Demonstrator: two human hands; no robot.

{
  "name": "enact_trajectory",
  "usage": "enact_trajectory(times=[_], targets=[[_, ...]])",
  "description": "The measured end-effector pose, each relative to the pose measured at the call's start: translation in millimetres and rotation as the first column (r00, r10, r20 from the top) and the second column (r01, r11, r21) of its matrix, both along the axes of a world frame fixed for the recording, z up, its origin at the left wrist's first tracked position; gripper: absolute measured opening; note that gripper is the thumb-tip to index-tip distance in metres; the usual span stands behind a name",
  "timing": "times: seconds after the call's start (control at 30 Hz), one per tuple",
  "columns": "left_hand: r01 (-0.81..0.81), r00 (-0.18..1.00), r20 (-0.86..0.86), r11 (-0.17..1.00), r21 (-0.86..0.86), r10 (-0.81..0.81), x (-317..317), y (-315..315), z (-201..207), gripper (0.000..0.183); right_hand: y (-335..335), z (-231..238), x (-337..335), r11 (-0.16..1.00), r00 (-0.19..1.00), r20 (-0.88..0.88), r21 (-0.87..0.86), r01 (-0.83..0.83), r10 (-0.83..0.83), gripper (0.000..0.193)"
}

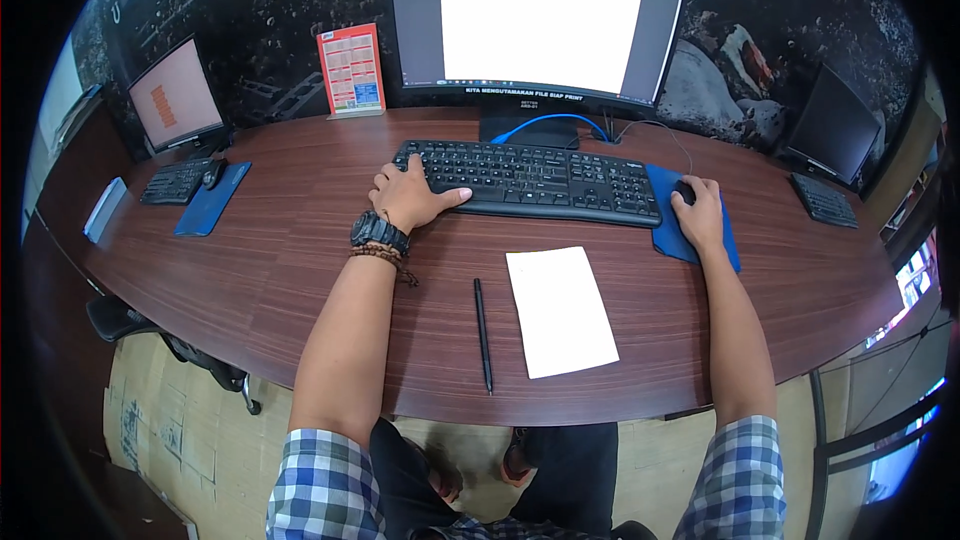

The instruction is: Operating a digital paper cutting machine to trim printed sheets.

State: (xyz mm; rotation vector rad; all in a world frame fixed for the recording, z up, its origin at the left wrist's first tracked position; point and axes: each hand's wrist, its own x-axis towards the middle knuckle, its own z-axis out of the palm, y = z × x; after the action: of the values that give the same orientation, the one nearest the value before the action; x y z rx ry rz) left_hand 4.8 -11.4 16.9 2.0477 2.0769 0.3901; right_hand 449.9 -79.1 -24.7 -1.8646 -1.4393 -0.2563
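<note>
My left hand point(408, 198) lies at the left end of a black keyboard point(540, 178), fingers spread and thumb stretched along its near edge. On that wrist are a black watch point(379, 232) and a beaded bracelet. Wrapped over a dark computer mouse point(685, 190), my right hand point(704, 217) rests on a blue mouse pad point(668, 236); the palm hides part of the mouse. Between my forearms, a black pen point(482, 335) lies beside a white sheet of paper point(563, 312). Beyond the keyboard stands a curved monitor point(540, 22) showing a white page.
A red desk calendar point(352, 70) stands left of the monitor. Farther left are a second monitor point(177, 95), keyboard and blue pad point(212, 199); at right, a dark screen point(836, 127) and another keyboard point(823, 201). A blue cable point(550, 119) curves behind my keyboard. The wooden desk point(270, 285) has a curved edge.
</note>
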Motion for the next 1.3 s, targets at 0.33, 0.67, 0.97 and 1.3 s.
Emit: enact_trajectory(times=[0.33, 0.67, 0.97, 1.3], targets=[[0.003, 1.000, -0.022, 1.000, 0.031, -0.002, -0.7, 2.6, -3.1, 0.115, 1.0, 0.0, 1.5, 1.000, 1.000, -0.013, -0.022, 0.007, -0.007, 0.041], [-0.001, 1.000, -0.030, 0.999, 0.032, 0.002, 0.9, 0.5, -1.6, 0.116, -5.2, 5.7, -3.5, 0.994, 0.994, 0.010, 0.003, -0.108, 0.108, 0.043], [0.003, 0.999, -0.041, 0.999, 0.044, -0.002, -1.0, 0.6, -3.5, 0.115, -3.7, 4.8, -5.0, 0.991, 0.991, 0.019, 0.012, -0.135, 0.135, 0.039], [0.018, 1.000, 0.003, 1.000, -0.005, -0.018, -0.1, 0.1, -1.4, 0.111, -3.3, 4.6, -3.7, 0.989, 0.989, 0.021, 0.011, -0.149, 0.148, 0.041]])
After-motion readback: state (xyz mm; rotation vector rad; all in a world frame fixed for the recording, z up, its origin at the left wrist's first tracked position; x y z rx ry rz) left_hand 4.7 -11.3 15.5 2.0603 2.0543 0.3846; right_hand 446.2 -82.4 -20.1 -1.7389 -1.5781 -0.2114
